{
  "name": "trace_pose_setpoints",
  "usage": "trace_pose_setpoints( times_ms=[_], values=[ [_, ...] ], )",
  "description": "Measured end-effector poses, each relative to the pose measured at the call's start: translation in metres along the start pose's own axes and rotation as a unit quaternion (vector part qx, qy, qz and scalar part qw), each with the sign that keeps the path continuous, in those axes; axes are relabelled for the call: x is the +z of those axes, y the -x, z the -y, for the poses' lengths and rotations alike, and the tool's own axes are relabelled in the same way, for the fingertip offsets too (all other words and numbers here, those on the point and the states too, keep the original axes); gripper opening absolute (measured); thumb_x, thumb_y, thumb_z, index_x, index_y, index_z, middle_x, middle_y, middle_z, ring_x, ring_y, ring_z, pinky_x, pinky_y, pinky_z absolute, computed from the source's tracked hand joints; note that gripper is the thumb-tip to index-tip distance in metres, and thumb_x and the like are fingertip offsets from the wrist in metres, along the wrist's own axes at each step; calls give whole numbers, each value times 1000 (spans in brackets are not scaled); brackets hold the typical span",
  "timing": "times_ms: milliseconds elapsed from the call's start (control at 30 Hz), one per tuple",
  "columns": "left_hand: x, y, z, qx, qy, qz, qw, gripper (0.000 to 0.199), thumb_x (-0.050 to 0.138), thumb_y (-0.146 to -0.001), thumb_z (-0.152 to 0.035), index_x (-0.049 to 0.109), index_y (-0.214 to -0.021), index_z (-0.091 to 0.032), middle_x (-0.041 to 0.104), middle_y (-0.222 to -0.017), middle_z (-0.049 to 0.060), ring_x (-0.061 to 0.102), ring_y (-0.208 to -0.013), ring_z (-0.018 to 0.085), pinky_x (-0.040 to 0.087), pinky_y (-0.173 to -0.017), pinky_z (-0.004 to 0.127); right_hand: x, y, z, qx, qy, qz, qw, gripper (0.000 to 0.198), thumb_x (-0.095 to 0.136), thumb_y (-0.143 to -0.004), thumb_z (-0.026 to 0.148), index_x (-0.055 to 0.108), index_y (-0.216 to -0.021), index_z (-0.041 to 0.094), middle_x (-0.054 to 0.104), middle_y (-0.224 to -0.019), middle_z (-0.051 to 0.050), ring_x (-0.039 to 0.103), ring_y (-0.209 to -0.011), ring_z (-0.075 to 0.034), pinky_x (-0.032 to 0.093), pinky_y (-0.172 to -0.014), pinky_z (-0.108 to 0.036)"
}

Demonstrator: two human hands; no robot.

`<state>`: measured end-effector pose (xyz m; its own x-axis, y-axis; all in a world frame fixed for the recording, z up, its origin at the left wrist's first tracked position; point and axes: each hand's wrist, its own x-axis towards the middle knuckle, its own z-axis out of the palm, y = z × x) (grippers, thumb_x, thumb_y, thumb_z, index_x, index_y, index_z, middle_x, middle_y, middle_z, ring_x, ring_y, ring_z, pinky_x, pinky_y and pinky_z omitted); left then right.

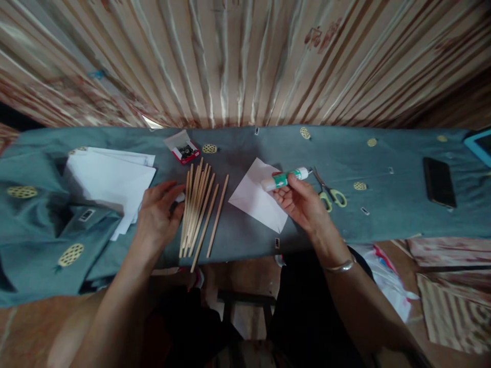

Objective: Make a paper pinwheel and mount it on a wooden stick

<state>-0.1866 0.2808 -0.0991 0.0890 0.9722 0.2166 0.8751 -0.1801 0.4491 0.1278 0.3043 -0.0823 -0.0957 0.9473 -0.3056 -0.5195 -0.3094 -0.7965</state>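
My right hand (301,202) grips a green and white glue tube (283,179), held tilted over a square of white paper (255,197). Its fingers wrap the tube from below, with the thumb on top. My left hand (159,212) is curled beside a bundle of thin wooden sticks (198,204). Between its thumb and index finger shows a small white piece (180,197), partly hidden; I cannot tell what it is. Two of the sticks lie slightly apart on the bundle's right. Green-handled scissors (330,197) lie just beyond my right hand.
White paper sheets (111,176) are stacked on the left of the grey-green cloth (391,214). A small open red box (185,151) stands behind the sticks. A black phone (439,181) and a blue-edged device (479,145) lie at the right. A striped curtain (230,66) hangs behind.
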Motion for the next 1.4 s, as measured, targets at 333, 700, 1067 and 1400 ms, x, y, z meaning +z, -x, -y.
trace_pose_setpoints(
  times_ms=[333, 700, 1067, 1400],
  values=[
    [1, 6, -41, -218, 432, -43, 874, 34, 79, -70, -35, 72, -100, -22, 76, -97, 3, 71, -89, 19, 58, -89, 38, 7, 5, -13, 42, 0, 21, 999, 31, 90, -63, 36, 76, -87, 21, 78, -78, 1, 73, -71, -10, 61, -73, -20],
    [19, 6, -83, -234, 552, 53, 799, 38, 89, -60, -36, 74, -92, -20, 77, -98, 7, 72, -95, 24, 57, -93, 40, 24, 13, -22, 74, -33, 75, 994, 27, 91, -58, 28, 77, -81, 22, 78, -80, 3, 75, -76, -13, 64, -81, -26],
    [19, 4, -88, -240, 554, 53, 795, 40, 89, -58, -33, 73, -91, -18, 77, -94, 6, 72, -89, 22, 58, -88, 36, 23, 14, -27, 60, 6, 60, 996, 28, 91, -59, 29, 75, -81, 24, 77, -81, 5, 75, -79, -13, 63, -83, -28],
    [15, 7, -90, -208, 507, 57, 834, 39, 85, -63, -36, 72, -95, -17, 77, -99, 8, 72, -88, 23, 58, -85, 37, 26, 15, -27, 48, 72, 46, 995, 33, 92, -53, 30, 76, -80, 24, 75, -76, 5, 70, -70, -12, 60, -78, -28]
  ],
)
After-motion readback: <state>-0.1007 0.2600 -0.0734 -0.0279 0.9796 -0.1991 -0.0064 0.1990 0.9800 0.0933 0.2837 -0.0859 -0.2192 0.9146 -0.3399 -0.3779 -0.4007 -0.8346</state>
